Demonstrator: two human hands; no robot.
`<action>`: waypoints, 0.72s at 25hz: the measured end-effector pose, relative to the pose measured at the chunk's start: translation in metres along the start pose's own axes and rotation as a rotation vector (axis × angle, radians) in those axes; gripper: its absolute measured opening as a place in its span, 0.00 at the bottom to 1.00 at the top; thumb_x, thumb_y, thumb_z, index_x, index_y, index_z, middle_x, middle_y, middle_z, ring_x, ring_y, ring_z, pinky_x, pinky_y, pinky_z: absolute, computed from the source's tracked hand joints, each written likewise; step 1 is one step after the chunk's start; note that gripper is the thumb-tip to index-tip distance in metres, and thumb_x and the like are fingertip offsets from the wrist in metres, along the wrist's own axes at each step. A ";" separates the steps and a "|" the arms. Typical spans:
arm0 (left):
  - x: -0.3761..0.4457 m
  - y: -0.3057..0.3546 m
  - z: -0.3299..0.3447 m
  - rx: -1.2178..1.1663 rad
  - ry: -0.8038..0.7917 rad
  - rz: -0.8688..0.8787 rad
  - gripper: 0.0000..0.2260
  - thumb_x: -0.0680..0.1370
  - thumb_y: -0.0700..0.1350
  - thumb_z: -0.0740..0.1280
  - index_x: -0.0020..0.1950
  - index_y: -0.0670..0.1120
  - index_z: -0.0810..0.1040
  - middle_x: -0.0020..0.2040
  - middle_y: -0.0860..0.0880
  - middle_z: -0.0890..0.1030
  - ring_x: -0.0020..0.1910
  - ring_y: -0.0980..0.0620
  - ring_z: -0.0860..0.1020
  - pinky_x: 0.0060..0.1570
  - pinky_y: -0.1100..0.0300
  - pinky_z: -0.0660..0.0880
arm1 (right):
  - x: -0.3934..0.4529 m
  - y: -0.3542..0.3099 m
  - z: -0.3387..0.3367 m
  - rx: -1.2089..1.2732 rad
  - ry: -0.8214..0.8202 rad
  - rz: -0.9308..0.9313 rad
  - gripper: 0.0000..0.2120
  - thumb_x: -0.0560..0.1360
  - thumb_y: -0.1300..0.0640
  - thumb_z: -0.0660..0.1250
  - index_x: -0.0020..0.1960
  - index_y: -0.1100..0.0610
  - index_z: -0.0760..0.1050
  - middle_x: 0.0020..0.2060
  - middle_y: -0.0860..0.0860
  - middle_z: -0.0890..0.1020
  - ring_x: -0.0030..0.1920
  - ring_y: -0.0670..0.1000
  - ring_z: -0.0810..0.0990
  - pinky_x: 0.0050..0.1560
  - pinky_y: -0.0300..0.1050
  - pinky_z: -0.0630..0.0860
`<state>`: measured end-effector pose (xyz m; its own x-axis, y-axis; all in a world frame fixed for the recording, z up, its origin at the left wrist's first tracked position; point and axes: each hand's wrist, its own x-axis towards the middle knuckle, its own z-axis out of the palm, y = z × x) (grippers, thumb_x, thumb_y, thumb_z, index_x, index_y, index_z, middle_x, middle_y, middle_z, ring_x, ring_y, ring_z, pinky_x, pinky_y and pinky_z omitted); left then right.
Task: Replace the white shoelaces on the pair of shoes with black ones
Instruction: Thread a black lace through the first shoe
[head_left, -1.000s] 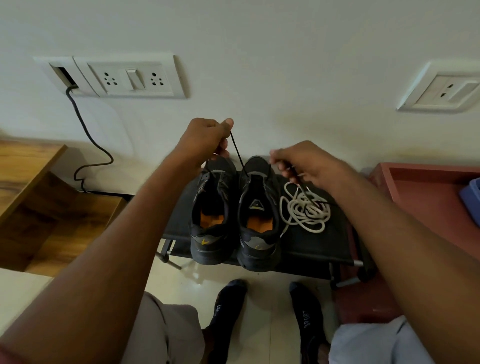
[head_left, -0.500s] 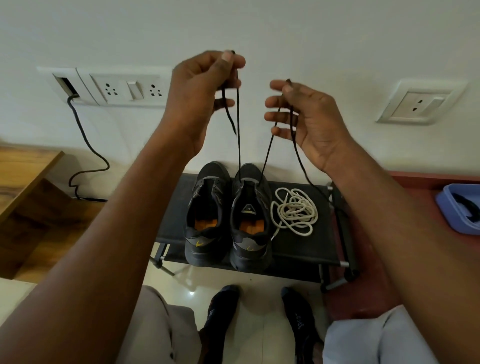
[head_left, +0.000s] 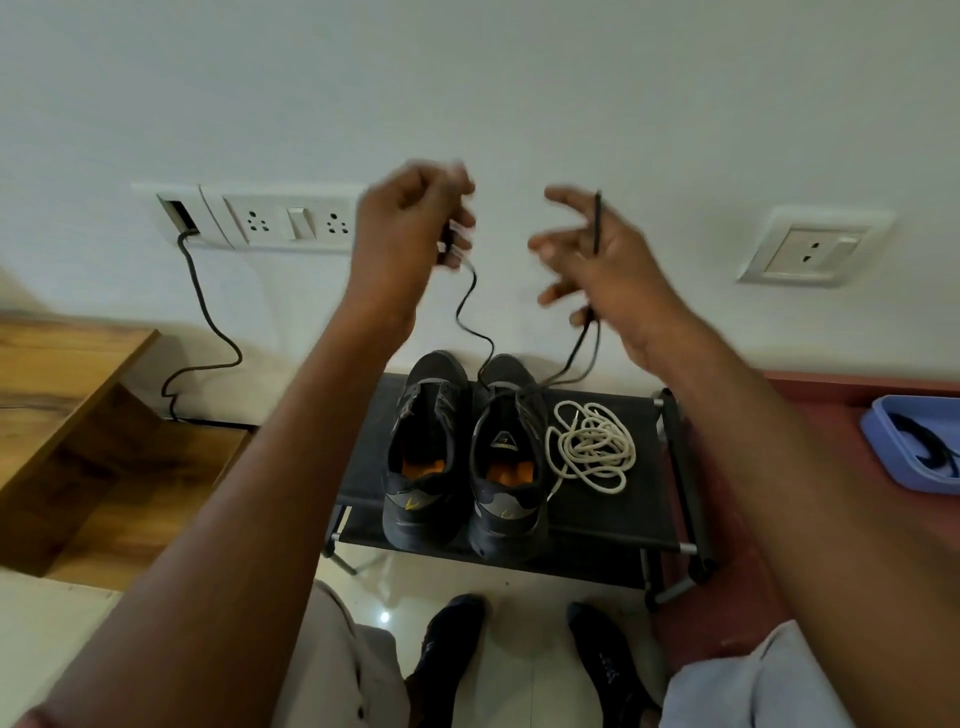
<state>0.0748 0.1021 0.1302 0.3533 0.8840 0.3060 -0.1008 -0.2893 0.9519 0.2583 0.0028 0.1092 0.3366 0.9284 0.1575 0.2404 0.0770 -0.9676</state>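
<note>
The left hand (head_left: 410, 234) is raised before the wall, blurred; its curled fingers pinch one end of the black lace (head_left: 470, 306). The lace hangs slack to the right shoe (head_left: 506, 457) of the pair on the black rack (head_left: 613, 525); the left shoe (head_left: 423, 452) stands beside. The right hand (head_left: 597, 260), fingers spread and loosely bent, has the other lace end across its palm. The white laces (head_left: 592, 447) lie coiled right of the shoes.

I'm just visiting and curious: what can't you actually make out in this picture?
- left hand, head view: motion blur smears the fingers, so its grip on the black lace is unclear.
- right shoe: which eyelets the lace runs through is too small to tell.
- blue tray: cut off by the right edge.
</note>
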 end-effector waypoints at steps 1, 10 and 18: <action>0.000 -0.027 0.000 0.162 0.001 -0.089 0.10 0.83 0.47 0.68 0.48 0.43 0.83 0.40 0.45 0.83 0.32 0.52 0.78 0.35 0.57 0.73 | 0.000 0.020 0.003 -0.111 -0.041 0.090 0.27 0.82 0.60 0.68 0.77 0.42 0.67 0.61 0.52 0.82 0.37 0.51 0.86 0.28 0.42 0.73; -0.017 -0.164 0.017 0.997 -0.443 -0.334 0.20 0.75 0.63 0.74 0.41 0.45 0.82 0.35 0.49 0.81 0.36 0.51 0.79 0.32 0.57 0.69 | 0.004 0.115 0.029 -0.621 -0.407 0.449 0.38 0.74 0.49 0.79 0.79 0.43 0.65 0.66 0.49 0.76 0.39 0.52 0.85 0.26 0.40 0.73; -0.012 -0.174 0.017 0.777 -0.218 -0.464 0.09 0.81 0.46 0.70 0.49 0.40 0.81 0.44 0.43 0.86 0.44 0.43 0.84 0.46 0.48 0.83 | 0.000 0.134 0.030 -0.527 -0.377 0.558 0.35 0.69 0.45 0.82 0.73 0.47 0.75 0.65 0.50 0.80 0.40 0.52 0.85 0.25 0.39 0.69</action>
<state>0.1044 0.1357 -0.0396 0.3770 0.9072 -0.1866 0.7173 -0.1585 0.6785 0.2628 0.0239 -0.0270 0.2284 0.8462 -0.4814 0.5534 -0.5197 -0.6509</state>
